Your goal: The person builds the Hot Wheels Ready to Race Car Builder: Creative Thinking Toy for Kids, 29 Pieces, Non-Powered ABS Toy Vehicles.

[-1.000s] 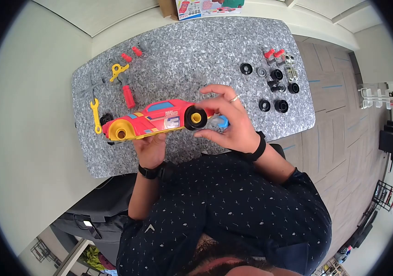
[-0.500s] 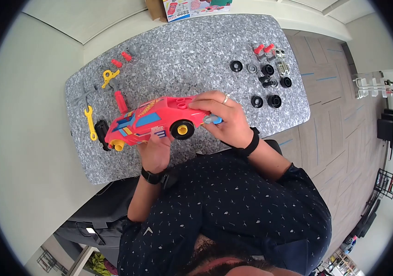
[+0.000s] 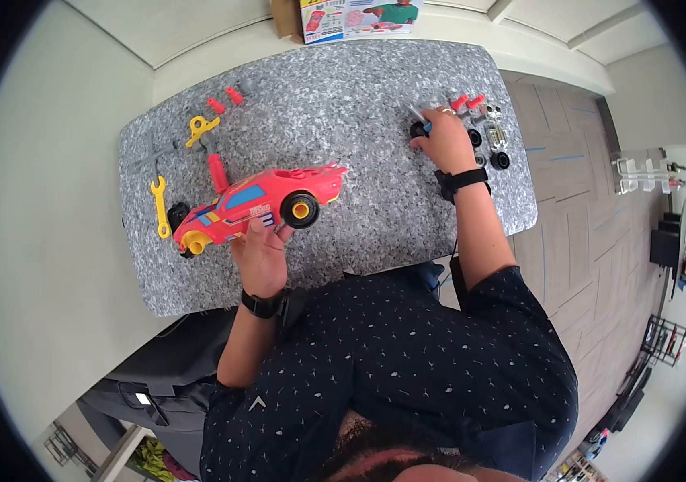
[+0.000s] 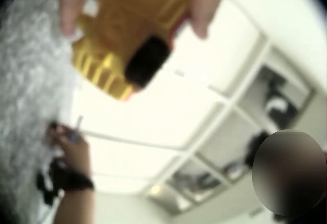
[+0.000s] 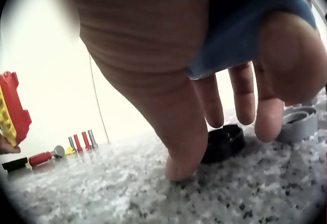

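Apparently, fetching a tyre (image 5: 228,143) is underway: left hand (image 3: 262,263) grips car (image 3: 269,202); right hand (image 3: 450,145), clasping a blue tool (image 5: 237,46), straddles it and next needs a pinch.

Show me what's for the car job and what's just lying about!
Seemingly for the job:
red car, in the left hand
blue tool, in the right hand
black ring

Just lying about:
yellow wrench
red-handled tool
printed box

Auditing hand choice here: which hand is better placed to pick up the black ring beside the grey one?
Probably the right hand: it is right at the black ring, though it also holds a blue-handled tool. The left hand grips the toy car, well away.
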